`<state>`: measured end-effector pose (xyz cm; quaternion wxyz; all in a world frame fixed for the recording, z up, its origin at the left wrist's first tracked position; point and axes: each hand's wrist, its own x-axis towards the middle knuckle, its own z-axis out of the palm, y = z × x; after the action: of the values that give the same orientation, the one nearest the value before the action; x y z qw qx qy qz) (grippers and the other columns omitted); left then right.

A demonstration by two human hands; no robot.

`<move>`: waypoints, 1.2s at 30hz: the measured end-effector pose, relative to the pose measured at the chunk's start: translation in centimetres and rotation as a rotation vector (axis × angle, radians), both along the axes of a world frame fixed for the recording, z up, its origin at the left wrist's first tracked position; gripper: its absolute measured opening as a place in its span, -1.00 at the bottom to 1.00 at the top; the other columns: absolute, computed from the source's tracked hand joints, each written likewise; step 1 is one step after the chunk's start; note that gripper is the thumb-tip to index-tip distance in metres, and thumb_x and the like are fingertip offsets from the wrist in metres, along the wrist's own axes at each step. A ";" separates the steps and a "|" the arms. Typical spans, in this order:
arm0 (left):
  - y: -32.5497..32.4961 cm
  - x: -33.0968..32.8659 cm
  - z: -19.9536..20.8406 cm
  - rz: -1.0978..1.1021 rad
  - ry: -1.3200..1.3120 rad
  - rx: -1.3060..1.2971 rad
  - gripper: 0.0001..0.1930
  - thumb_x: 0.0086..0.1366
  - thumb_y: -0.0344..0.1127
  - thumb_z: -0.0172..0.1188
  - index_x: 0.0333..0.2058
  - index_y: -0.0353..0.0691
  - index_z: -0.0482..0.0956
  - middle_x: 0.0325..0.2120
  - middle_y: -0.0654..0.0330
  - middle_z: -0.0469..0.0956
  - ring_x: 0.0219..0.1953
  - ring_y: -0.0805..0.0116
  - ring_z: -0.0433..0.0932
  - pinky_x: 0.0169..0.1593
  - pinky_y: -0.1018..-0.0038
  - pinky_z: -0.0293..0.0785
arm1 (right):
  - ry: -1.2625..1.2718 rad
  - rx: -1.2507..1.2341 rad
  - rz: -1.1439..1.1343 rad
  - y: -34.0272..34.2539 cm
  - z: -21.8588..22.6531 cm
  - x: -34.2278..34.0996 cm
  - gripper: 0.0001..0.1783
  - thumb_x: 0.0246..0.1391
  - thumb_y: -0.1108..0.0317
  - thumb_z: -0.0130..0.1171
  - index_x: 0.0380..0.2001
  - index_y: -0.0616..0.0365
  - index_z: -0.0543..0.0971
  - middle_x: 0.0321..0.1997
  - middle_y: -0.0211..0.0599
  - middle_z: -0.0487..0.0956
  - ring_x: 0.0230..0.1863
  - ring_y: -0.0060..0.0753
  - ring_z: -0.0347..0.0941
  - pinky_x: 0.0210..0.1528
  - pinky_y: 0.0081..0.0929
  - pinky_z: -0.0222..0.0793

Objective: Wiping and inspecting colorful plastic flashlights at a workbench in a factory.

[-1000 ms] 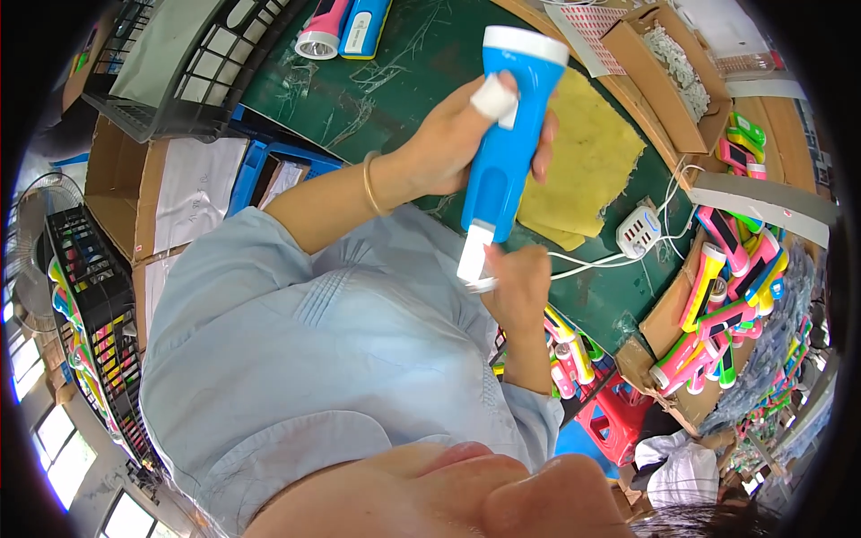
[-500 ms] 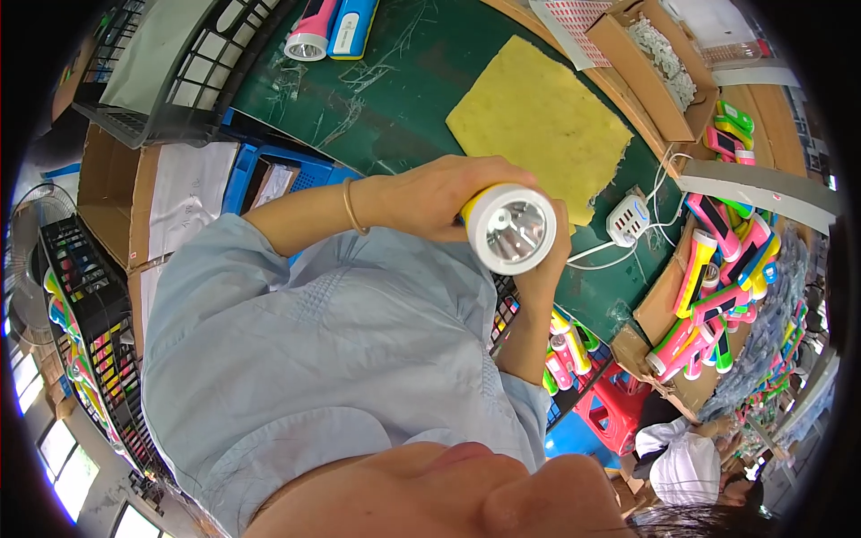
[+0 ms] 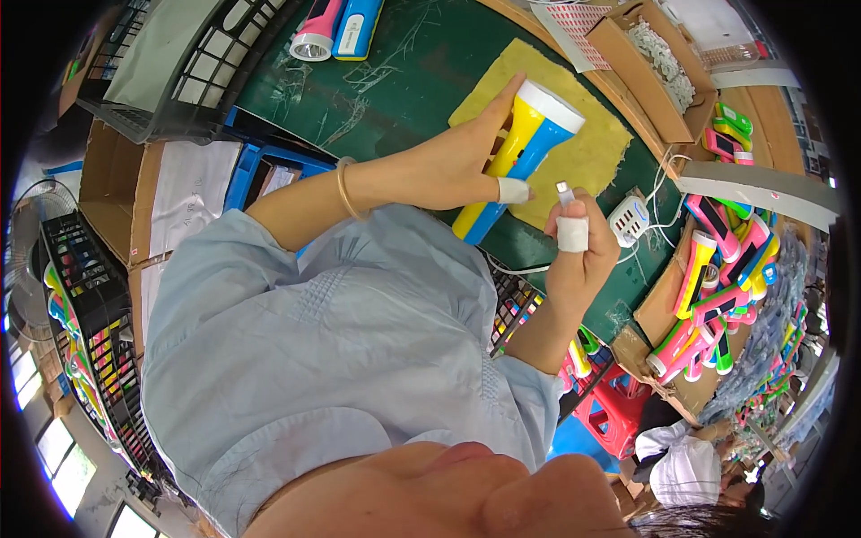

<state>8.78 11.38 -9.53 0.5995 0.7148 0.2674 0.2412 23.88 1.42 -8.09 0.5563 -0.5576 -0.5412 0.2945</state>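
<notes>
My left hand [image 3: 453,166] is closed around a yellow and blue flashlight [image 3: 531,143] with a white head. The flashlight is tilted, its head pointing up and to the right, above a yellow cloth [image 3: 587,108] on the green table. White tape wraps a digit of this hand. To the right and apart from the flashlight, my right hand [image 3: 585,255] pinches a white cable plug [image 3: 564,193], its metal tip pointing up. White tape is on that hand's thumb too. Close by lies a white multi-port USB charger [image 3: 627,221] with white cables.
At the far left of the green table [image 3: 404,90] lie a pink flashlight [image 3: 314,31] and a blue one [image 3: 357,29]. A black crate [image 3: 193,90] stands left. On the right, a cardboard box [image 3: 655,309] holds several coloured flashlights; a small carton [image 3: 619,45] contains white pieces.
The flashlight has turned from facing me lens-on to showing its side, and its head has moved up. My right hand has come away from behind it, now showing the cable plug.
</notes>
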 end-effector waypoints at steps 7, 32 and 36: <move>-0.3 0.4 -0.3 0.146 0.106 0.100 -0.31 -0.17 -0.28 0.33 -0.05 -0.32 0.19 -0.29 0.09 0.34 -0.27 0.31 0.38 -0.20 0.46 0.34 | -0.265 -0.132 -0.020 1.6 0.0 -0.7 -0.79 0.04 0.41 0.05 -0.61 0.28 0.40 -0.69 -0.23 0.35 -0.68 -0.42 0.25 -0.59 -0.54 0.15; 0.5 2.1 0.3 -0.068 -0.401 -0.371 -0.30 -0.06 -0.30 0.31 0.06 -0.26 0.18 -0.14 0.21 0.37 -0.03 0.38 0.33 0.08 0.43 0.23 | 0.827 -0.495 0.180 0.2 -1.0 -2.8 -0.45 0.05 -0.07 -0.02 -0.19 0.27 0.39 -0.36 -0.19 0.50 -0.47 -0.36 0.46 -0.56 -0.53 0.36; 3.4 -0.1 -0.7 0.278 -0.287 0.248 -0.39 0.10 -0.30 0.23 0.08 -0.26 0.16 -0.10 0.15 0.33 0.02 0.33 0.29 0.10 0.43 0.21 | 0.590 -0.109 -0.589 -1.3 -1.1 2.3 -0.60 -0.06 0.07 0.14 -0.28 0.16 0.43 -0.54 -0.40 0.40 -0.65 -0.55 0.32 -0.75 -0.70 0.15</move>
<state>8.66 14.79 -10.23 0.5000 0.6977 0.2434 0.4516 26.20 0.14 -9.19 0.7175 -0.6089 -0.1599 0.2980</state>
